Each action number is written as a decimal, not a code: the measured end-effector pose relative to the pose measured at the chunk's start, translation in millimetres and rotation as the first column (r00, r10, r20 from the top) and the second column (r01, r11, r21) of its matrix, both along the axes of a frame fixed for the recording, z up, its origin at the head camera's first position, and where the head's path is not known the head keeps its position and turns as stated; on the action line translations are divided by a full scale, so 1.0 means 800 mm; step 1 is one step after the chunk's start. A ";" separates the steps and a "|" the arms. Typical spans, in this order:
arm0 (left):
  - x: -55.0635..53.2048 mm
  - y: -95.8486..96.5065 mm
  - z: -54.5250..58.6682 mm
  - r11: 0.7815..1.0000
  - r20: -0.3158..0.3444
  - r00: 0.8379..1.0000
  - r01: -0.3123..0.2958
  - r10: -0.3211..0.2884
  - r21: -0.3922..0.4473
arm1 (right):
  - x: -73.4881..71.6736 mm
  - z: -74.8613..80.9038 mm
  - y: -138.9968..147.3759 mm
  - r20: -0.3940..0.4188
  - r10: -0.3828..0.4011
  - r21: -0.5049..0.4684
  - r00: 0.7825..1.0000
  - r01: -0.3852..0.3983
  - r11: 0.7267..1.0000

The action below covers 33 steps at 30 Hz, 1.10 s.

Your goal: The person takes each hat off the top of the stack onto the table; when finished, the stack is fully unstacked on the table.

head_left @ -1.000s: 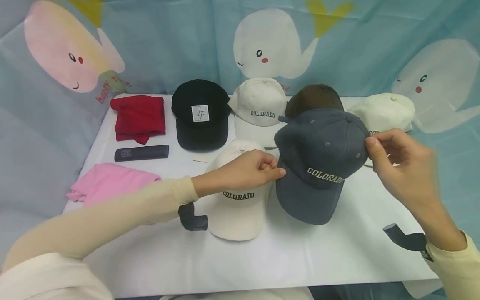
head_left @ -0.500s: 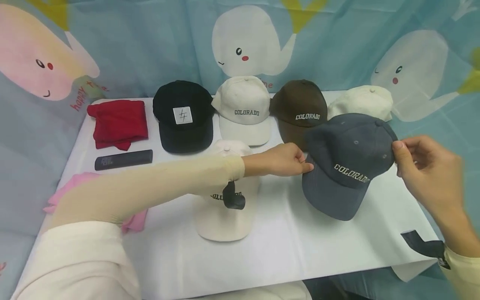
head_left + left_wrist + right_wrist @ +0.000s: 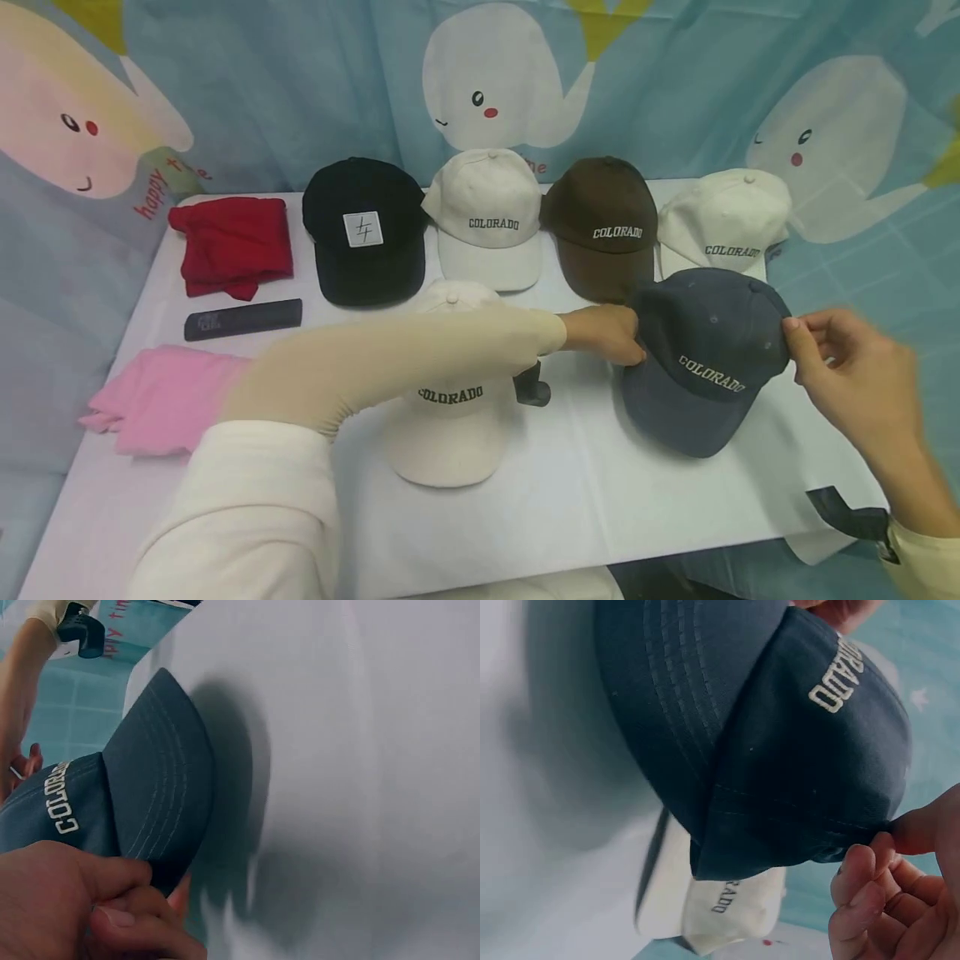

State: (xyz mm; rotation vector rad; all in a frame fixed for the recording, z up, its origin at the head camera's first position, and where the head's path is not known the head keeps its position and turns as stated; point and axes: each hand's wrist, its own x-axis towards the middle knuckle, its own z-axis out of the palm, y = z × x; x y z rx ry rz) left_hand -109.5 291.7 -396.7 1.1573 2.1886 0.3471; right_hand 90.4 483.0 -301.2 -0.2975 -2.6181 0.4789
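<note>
Between both hands, on the right side of the table, is a dark blue cap [image 3: 705, 350] lettered COLORADO, its brim toward the front. My left hand [image 3: 603, 333] pinches the left side of that cap where brim meets crown, as the left wrist view shows up close. Thumb and fingertips of my right hand [image 3: 858, 367] pinch the crown's right edge. A shadow under the brim [image 3: 169, 772] lies on the white cloth, so the brim appears slightly raised. My left forearm crosses over a cream COLORADO cap [image 3: 450, 442] and partly hides it.
Along the back stand a black cap [image 3: 367, 233], an off-white cap [image 3: 491, 217], a brown cap [image 3: 607, 225] and a cream cap [image 3: 723, 217]. At left lie a folded red cloth [image 3: 236, 246], a dark flat case [image 3: 243, 319] and a folded pink cloth [image 3: 161, 400]. A patterned curtain hangs behind.
Both hands have carried the dark blue cap rightward and then lowered it toward the table. The brown cap and the cream cap's lettering behind it have come into view.
</note>
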 end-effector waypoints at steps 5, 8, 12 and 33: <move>0.009 0.023 -0.013 0.997 0.039 0.999 0.010 -0.007 -0.082 | 0.008 -0.012 0.011 0.039 -0.012 -0.008 0.999 0.013 1.000; 0.008 0.040 -0.033 0.990 0.059 0.998 0.027 -0.019 -0.135 | 0.013 -0.018 0.015 0.063 -0.025 -0.005 0.998 0.025 1.000; 0.009 0.054 -0.049 0.980 0.057 0.997 0.056 -0.045 -0.193 | 0.017 -0.024 0.018 0.110 -0.042 0.020 0.993 0.040 0.999; 0.071 -0.015 0.055 0.970 -0.087 0.988 0.108 -0.129 -0.216 | 0.027 -0.025 0.027 0.245 -0.080 0.024 0.966 0.077 0.997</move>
